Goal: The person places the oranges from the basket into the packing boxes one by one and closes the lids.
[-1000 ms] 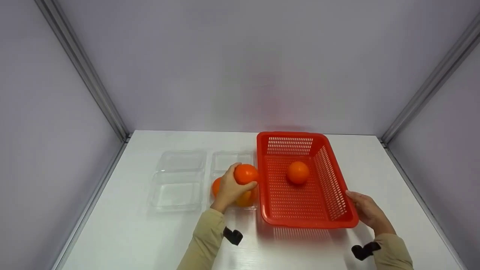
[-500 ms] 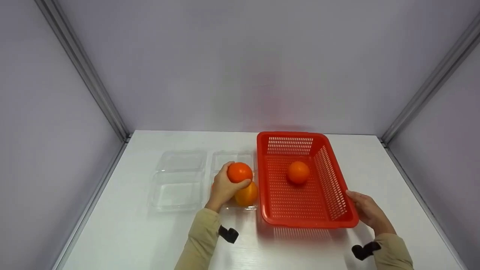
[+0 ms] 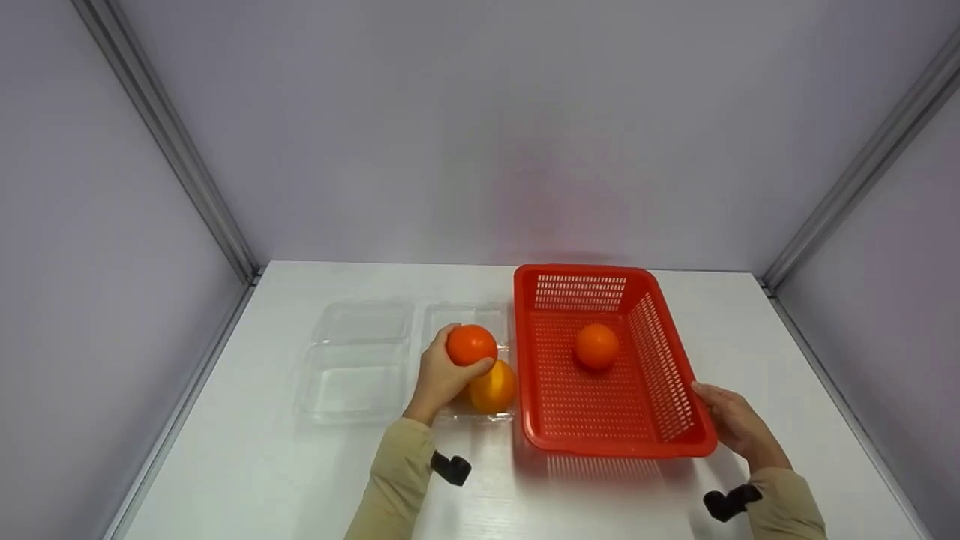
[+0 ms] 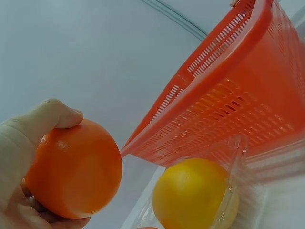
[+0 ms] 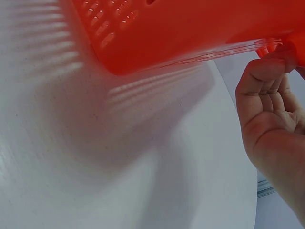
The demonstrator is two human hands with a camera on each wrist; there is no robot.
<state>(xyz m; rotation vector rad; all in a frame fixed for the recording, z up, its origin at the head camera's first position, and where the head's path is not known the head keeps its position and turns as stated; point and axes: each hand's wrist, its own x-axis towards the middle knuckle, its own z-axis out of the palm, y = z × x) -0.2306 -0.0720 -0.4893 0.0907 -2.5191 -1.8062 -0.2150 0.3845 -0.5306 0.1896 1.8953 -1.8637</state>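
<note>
My left hand [image 3: 441,373] grips an orange [image 3: 471,344], thumb on the near side, above a clear plastic box [image 3: 465,312]. In that box a yellower orange [image 3: 491,387] sits at the near right; the left wrist view shows it against the clear wall. A sliver of another orange [image 4: 147,228] peeks in at that view's bottom edge. My right hand [image 3: 739,422] pinches the right rim of a red plastic basket [image 3: 621,445], seen in the right wrist view with fingers curled at the edge. One orange [image 3: 597,346] lies inside the basket.
A second clear plastic box [image 3: 356,379], lid folded back, lies open left of the first one. The white table [image 3: 247,457] carries everything, with grey walls [image 3: 480,135] at the back and sides. The basket stands close against the first box's right side.
My left hand has moved left with its orange, away from the basket rim, uncovering more of the yellower orange. The right hand and basket have stayed put.
</note>
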